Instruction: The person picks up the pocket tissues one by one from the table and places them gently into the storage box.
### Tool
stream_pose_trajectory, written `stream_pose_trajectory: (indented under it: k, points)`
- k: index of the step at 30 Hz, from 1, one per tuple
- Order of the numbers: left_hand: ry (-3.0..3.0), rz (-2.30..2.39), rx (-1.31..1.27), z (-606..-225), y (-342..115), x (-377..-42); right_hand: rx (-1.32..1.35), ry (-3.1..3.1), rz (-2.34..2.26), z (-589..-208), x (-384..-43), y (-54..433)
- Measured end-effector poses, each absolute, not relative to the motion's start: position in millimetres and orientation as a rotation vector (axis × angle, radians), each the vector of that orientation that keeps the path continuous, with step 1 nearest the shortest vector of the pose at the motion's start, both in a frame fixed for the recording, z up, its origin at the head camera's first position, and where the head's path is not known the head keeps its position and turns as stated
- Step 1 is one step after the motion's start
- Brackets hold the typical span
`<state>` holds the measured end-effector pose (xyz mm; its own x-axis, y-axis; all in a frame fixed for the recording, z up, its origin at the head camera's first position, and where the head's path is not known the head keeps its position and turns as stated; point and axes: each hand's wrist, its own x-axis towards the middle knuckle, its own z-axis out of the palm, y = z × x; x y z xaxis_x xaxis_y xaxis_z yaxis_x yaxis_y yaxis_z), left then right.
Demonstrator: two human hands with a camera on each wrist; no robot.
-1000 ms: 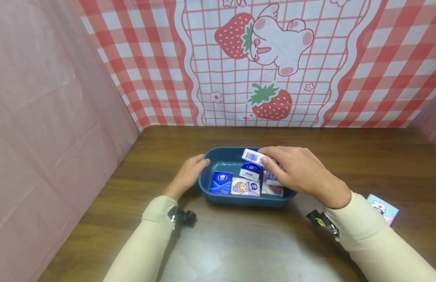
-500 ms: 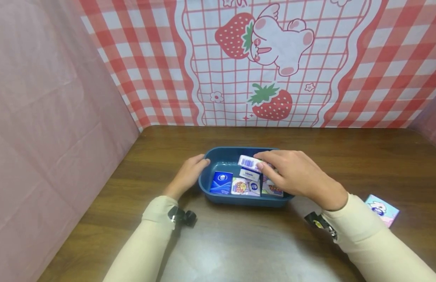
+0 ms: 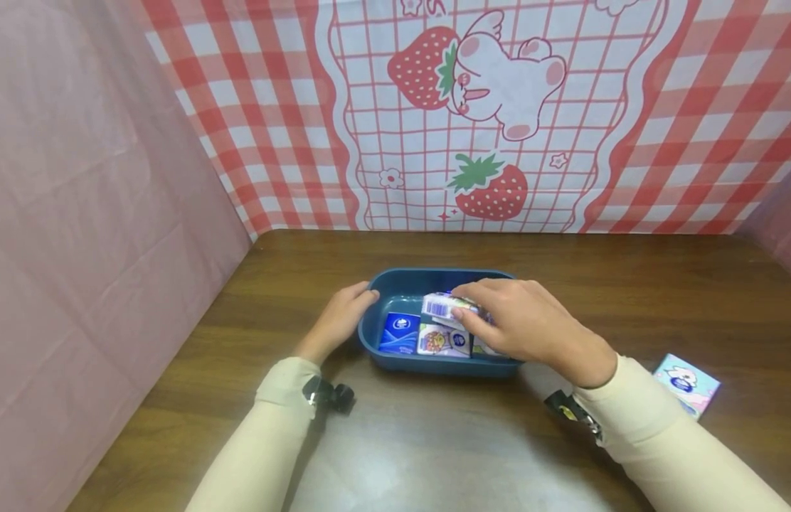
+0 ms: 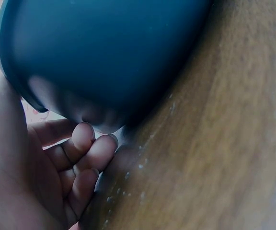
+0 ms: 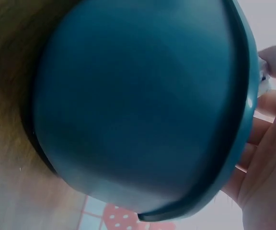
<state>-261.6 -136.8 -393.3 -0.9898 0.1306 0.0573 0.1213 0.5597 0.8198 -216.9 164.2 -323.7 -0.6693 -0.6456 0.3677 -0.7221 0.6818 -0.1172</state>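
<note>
A dark teal plastic basin (image 3: 408, 365) stands on the table in the head view. My left hand (image 3: 336, 316) grips its left end, thumb over the rim; the left wrist view shows its fingers (image 4: 84, 139) curled against the outer wall. Over the basin's middle, my right hand (image 3: 536, 320) pinches a small white tissue pack (image 3: 438, 306) with a barcode side. Inside the basin lie a blue tissue pack (image 3: 399, 333) at the left and a cartoon-printed pack (image 3: 443, 342) beside it. Further packs are partly covered by the right hand. In the right wrist view, the basin wall (image 5: 138, 105) hides most of the held pack.
A light blue and pink tissue pack (image 3: 688, 382) lies on the wooden table (image 3: 434, 441) by the right forearm. Behind the table hangs a red-and-white checked cloth (image 3: 274, 128) with strawberries. A pink curtain (image 3: 82, 213) hangs at the left.
My right hand has moved left and slightly down with the white tissue pack, over the packs in the basin's middle. My left hand keeps its grip on the basin's left end.
</note>
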Motion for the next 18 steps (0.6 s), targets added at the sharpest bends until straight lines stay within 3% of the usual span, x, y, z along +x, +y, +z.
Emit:
stream_pose_trajectory:
  k: [18]
  points:
    - [2.798,1.438,0.26,-394.7,-137.9,-263.4,1.17,-2.569,0.354,-330.5,-216.9,157.5]
